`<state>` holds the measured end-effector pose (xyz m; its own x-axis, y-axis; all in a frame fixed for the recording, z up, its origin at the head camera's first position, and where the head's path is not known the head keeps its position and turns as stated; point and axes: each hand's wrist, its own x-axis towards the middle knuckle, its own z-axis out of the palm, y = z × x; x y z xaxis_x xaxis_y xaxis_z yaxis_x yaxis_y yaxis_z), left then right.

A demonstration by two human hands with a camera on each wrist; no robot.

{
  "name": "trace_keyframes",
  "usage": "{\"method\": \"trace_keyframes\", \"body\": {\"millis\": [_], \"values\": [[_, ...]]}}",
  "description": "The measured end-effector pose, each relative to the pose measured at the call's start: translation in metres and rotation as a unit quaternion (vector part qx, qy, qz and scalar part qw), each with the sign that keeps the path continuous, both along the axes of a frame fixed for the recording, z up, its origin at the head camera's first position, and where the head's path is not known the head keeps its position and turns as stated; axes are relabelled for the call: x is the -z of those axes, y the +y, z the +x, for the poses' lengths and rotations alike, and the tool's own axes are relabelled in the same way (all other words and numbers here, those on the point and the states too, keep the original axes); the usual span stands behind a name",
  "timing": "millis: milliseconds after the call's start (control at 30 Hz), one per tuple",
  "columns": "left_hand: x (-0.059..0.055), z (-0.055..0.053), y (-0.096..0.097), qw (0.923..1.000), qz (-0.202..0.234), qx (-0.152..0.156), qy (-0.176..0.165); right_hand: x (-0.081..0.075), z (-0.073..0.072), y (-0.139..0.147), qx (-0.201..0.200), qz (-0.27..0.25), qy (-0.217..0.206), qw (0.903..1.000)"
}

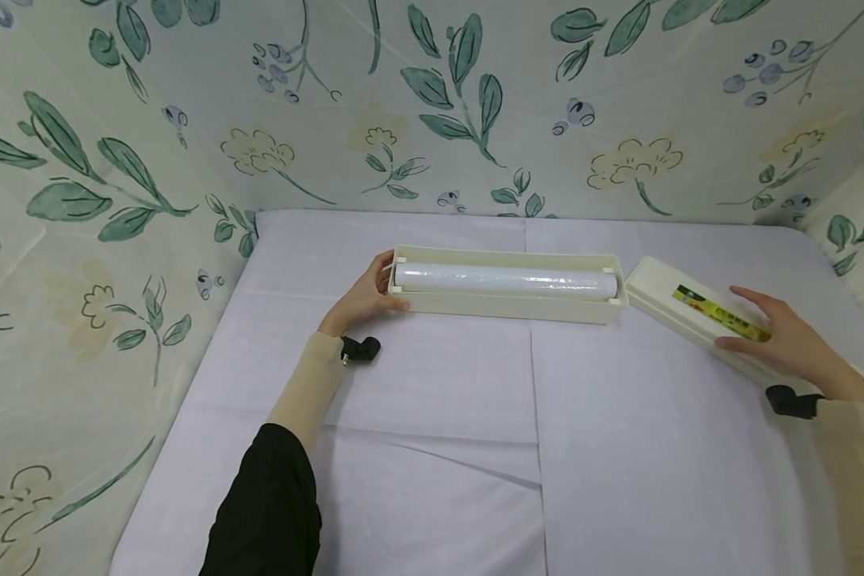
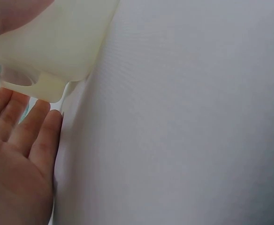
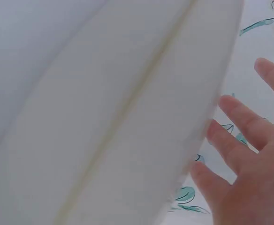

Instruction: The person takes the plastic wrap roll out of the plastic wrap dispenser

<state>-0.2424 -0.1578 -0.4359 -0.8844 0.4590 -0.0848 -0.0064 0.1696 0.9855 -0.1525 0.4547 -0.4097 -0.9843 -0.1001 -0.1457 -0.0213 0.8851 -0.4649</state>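
A roll of cling film [image 1: 504, 280] lies in a long cream dispenser box [image 1: 504, 308], its top uncovered. My left hand [image 1: 366, 298] holds the box's left end, the thumb at the front wall and the other fingers behind. In the left wrist view, fingertips [image 2: 43, 105] meet the end of the box [image 2: 66, 42]. To the right, a cream lid [image 1: 670, 272] with a yellow-green label [image 1: 720, 312] lies at a slant, its far corner beside the box. My right hand [image 1: 799, 340] is over the lid, fingers spread; in the right wrist view, fingertips [image 3: 212, 129] are right at the lid's edge [image 3: 174, 117].
A white cloth [image 1: 432, 448] with fold lines covers the table. Behind and to the left hangs a leaf-and-flower patterned curtain [image 1: 418, 104]. A small black strap-on device [image 1: 360, 350] sits at the left wrist, and a similar one [image 1: 792, 402] at the right.
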Motion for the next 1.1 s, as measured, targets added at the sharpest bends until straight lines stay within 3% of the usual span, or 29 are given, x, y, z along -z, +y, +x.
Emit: {"method": "trace_keyframes", "body": {"millis": [133,267,633,1100], "values": [[-0.013,0.006,0.002,1.0,-0.004,0.004,-0.001,-0.011,-0.002,-0.007,0.018,-0.008,0.016,0.9997],[-0.016,0.008,0.002,1.0,-0.009,0.002,-0.003,-0.021,-0.004,-0.017,0.019,-0.017,0.046,0.9986],[-0.016,0.008,0.002,1.0,-0.003,0.001,-0.007,-0.052,-0.005,-0.062,-0.01,-0.064,0.14,0.988],[-0.017,0.009,0.002,0.9999,-0.005,0.002,-0.015,-0.064,-0.025,-0.118,-0.067,-0.103,0.189,0.9742]]}}
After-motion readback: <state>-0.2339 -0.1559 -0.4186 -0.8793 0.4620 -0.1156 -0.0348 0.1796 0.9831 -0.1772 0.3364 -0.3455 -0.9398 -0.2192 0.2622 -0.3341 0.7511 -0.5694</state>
